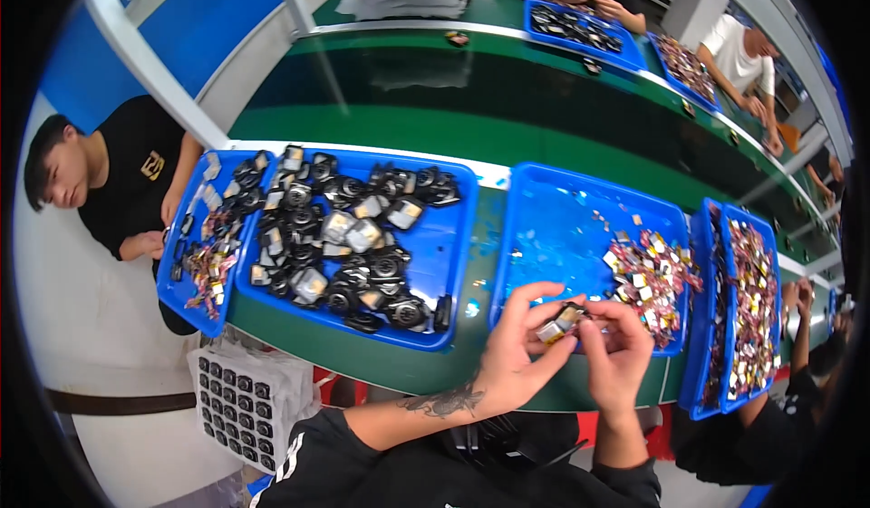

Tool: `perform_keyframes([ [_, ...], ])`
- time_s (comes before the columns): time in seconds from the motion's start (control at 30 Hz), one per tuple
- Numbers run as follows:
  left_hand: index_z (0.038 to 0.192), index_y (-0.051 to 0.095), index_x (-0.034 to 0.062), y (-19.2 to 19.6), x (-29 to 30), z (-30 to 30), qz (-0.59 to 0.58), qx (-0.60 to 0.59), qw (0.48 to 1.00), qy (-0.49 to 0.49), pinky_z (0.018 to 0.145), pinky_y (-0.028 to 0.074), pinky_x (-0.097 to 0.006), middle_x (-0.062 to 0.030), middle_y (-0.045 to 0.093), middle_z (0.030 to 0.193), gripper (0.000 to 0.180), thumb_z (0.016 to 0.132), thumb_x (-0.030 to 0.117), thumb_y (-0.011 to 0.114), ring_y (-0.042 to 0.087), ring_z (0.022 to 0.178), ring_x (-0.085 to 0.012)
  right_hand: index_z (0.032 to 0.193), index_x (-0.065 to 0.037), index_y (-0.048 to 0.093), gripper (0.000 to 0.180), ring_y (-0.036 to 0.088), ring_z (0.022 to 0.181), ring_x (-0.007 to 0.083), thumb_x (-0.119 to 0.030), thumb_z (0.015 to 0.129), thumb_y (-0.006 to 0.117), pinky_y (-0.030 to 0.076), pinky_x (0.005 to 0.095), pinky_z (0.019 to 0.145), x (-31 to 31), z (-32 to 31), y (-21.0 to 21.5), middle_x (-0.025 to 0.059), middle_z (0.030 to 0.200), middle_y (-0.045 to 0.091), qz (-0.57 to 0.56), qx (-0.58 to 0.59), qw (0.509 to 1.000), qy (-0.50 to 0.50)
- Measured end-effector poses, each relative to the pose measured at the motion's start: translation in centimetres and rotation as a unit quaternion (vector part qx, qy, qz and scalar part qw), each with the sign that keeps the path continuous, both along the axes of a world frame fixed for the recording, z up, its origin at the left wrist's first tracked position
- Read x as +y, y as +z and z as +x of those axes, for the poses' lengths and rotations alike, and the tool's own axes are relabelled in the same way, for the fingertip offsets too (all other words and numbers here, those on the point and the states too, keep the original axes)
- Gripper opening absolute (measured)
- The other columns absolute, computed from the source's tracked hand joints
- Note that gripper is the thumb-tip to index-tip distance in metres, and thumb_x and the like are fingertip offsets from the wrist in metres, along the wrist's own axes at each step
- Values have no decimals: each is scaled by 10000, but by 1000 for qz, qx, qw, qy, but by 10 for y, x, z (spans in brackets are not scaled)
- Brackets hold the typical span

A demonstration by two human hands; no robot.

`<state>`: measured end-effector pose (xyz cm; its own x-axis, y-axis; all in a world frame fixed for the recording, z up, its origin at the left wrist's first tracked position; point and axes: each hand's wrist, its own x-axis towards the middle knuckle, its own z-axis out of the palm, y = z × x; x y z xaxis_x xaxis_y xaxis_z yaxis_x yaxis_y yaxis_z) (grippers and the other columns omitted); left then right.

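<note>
Left hand (517, 349) and right hand (621, 349) grip one small part (558, 325) at the near edge of a blue tray

The small part, silver and yellowish with a dark end, sits between the two hands, raised in front of the wearer; the left hand grasps it between thumb and fingers from the left, palm partly turned up; the right hand pinches at its right end with thumb and fingertips; what the fingers do behind the part is hidden.

Beyond the hands lies the blue tray (553, 227), its left side mostly bare apart from scattered scraps, its right side heaped with little silver, pink and yellow pieces (648, 281); just to its right stand a narrow tray (700, 345) and another blue container (729, 363), the latter filled with similar pieces; to the left, a wide tray (449, 254) carries a pile of black casings (349, 277), many showing round fronts or pale squares.

All these rest on a green desk (362, 354); at the far left, a co-worker in black (136, 177) sits by a smaller tray (217, 322) of mixed pieces; below the desk edge, a white holder (213, 426) bears rows of black round parts (237, 408); across the dark green belt (381, 105), other people work beside more blue trays (580, 46).
</note>
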<state>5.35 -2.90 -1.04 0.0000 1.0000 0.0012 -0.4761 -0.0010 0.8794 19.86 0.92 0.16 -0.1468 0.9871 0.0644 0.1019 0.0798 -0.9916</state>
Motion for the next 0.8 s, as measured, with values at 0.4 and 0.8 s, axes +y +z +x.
perform_keyframes([
  [0.4, 923, 622, 72, 3, 47, -158, 107, 838, 516, 139, 733, 507, -420, -104, 582, 899, 252, 726, 155, 756, 568, 887, -311, 820, 15, 714, 124, 685, 670, 159, -37, 709, 731, 550, 286, 604, 323, -29, -44, 111, 745, 707, -36, -288, 956, -36],
  [0.8, 933, 458, 54, 42, 70, -84, 30, 117, 989, -87, 873, 525, -376, -218, 556, 1295, 80, 966, 70, 530, 594, 1142, -264, 957, 5, 696, 237, 694, 758, 214, -204, 847, 678, 550, 330, 713, 269, -9, 2, 122, 832, 713, 183, -201, 959, -85],
])
